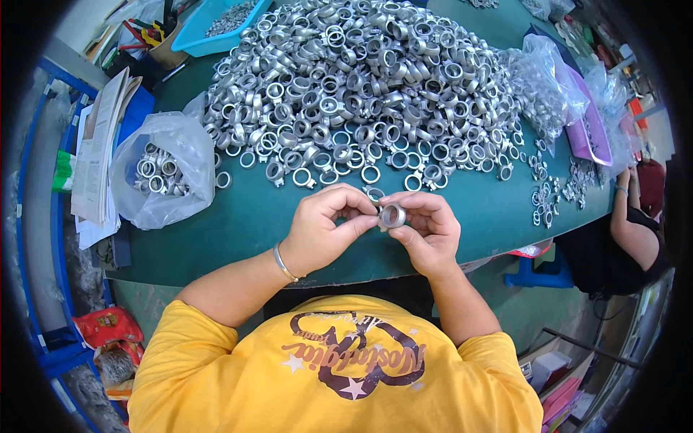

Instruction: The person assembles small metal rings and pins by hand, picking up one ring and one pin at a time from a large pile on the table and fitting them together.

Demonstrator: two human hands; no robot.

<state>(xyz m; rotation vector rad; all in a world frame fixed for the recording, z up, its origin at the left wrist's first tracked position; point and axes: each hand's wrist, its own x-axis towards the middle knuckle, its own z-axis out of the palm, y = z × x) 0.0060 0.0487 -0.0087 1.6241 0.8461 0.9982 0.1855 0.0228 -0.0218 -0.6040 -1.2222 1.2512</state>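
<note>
Between my two hands, over the near part of the green table, is a silver metal ring fitting (392, 216) with a small lug on its side. My right hand (429, 229) pinches the ring between thumb and fingers. Close against the ring's left side, my left hand (333, 222) has thumb and forefinger pressed together; whatever they grip there is too small to make out. Just beyond my fingertips lies a loose ring (374, 194). A large heap of similar metal rings (361, 79) spreads over the table behind it.
At left, a clear plastic bag (164, 169) holds several rings, beside stacked papers (101, 144). A blue tray (216, 29) of small parts stands far left. To the right are small fittings (546, 196), a purple basket (588, 130), and another person's arm (626, 216).
</note>
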